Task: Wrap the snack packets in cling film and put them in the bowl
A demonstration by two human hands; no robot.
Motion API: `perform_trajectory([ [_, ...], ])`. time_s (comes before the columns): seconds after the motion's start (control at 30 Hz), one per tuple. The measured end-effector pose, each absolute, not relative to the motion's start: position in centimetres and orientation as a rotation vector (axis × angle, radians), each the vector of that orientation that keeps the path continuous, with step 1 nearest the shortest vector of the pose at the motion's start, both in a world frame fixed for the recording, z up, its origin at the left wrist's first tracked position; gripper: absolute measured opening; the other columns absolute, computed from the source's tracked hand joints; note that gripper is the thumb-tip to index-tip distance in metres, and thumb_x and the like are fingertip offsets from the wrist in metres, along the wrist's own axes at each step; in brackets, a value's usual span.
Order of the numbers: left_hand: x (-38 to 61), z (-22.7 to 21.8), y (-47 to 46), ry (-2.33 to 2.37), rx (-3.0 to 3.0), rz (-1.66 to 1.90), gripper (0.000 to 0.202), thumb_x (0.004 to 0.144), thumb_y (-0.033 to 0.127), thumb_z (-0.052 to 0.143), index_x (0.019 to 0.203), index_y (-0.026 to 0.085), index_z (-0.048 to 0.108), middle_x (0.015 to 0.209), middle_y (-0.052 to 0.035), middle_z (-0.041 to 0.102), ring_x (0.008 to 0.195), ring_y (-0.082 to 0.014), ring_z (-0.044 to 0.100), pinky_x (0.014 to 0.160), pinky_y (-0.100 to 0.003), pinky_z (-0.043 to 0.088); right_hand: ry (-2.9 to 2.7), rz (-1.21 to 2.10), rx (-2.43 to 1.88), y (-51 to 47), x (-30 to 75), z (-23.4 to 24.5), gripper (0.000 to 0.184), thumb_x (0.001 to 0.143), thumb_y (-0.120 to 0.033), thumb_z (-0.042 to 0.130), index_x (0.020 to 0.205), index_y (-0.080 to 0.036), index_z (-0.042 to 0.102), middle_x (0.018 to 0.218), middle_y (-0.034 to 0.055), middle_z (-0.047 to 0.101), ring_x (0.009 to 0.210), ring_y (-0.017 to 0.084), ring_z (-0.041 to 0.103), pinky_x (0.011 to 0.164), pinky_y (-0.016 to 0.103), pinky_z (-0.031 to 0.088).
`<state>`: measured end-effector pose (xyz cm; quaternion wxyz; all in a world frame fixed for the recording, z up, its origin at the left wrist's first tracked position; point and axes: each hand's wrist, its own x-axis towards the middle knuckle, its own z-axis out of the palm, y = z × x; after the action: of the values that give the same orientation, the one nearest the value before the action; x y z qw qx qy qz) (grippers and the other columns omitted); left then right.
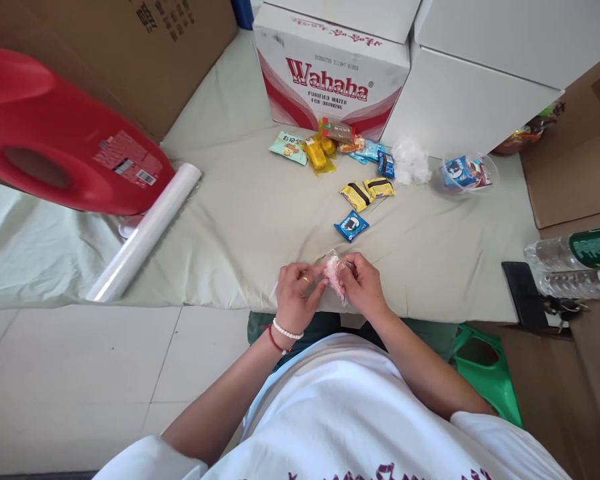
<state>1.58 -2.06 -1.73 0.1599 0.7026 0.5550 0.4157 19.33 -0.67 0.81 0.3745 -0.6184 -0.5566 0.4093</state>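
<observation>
Just over the table's front edge, a small pink-and-white bundle (334, 273) with a knobbly surface is held between both hands; its exact kind is unclear. My right hand (364, 285) pinches its right side with fingers curled in. On its left side, the thumb and fingertips of my left hand (297, 293) close on its edge. Thin pale strands or film stick out at its top. Slightly beyond the hands lies a blue snack packet (352, 226), and behind that two yellow-and-brown packets (356, 196).
Farther back lie yellow wrapped snacks (317, 155), a pale green packet (289, 147), crumpled clear plastic (411, 161) and a clear tub (465, 177) holding packets. A Wahaba-style white carton (330, 87) stands behind. Left are a red jug (70, 133) and a white roll (145, 233); right, bottles (575, 257).
</observation>
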Motion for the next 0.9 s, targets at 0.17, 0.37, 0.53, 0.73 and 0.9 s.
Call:
perform_trajectory([
  [0.17,2.7,-2.4,-2.1,1.472,2.232,1.274,0.027,0.097,0.018,0.060,0.115,0.028,0.077,0.083,-0.0043,0.070,0.081,-0.0189,0.056,0.077,-0.033,0.048,-1.419,0.990,-1.579,-1.2,19.3,0.7,0.014,0.097,-0.035,0.052,0.093,-0.025,0.060,0.072,-0.0014,0.062,0.069,0.018,0.060,0.065,0.029,0.051],
  [0.37,4.1,-2.0,-3.6,1.438,2.333,1.118,0.037,0.099,0.016,0.050,0.131,0.016,0.068,0.086,-0.0102,0.069,0.080,-0.0226,0.058,0.077,-0.038,0.051,-1.831,0.687,-1.535,-1.7,18.8,1.7,0.022,0.103,-0.027,0.042,0.107,-0.022,0.063,0.099,0.0087,0.062,0.089,0.022,0.062,0.081,0.036,0.054],
  [0.53,2.2,-1.3,-3.8,1.614,2.064,1.089,0.039,0.102,0.021,0.045,0.134,0.018,0.066,0.100,-0.0112,0.068,0.093,-0.0232,0.060,0.087,-0.041,0.052,-2.110,0.629,-1.473,-2.0,18.3,1.8,0.027,0.100,-0.014,0.039,0.115,-0.019,0.061,0.103,0.0111,0.059,0.087,0.023,0.059,0.078,0.036,0.054],
  [0.73,2.3,-2.1,-1.5,1.892,2.070,0.831,0.034,0.102,0.036,0.049,0.117,0.021,0.075,0.136,-0.0171,0.061,0.138,-0.0388,0.044,0.110,-0.064,0.041,-1.992,0.703,-1.369,-2.0,18.4,1.7,0.025,0.100,-0.013,0.040,0.110,-0.021,0.062,0.102,0.0094,0.060,0.090,0.021,0.059,0.080,0.034,0.054],
  [0.9,4.1,-1.2,-2.4,1.657,1.971,1.105,0.025,0.102,0.034,0.052,0.116,0.023,0.070,0.124,-0.0112,0.064,0.134,-0.0299,0.054,0.109,-0.053,0.051,-1.657,1.029,-1.381,-2.6,19.1,3.3,0.023,0.105,-0.025,0.040,0.119,-0.023,0.057,0.098,0.0060,0.064,0.076,0.018,0.062,0.074,0.035,0.057],
])
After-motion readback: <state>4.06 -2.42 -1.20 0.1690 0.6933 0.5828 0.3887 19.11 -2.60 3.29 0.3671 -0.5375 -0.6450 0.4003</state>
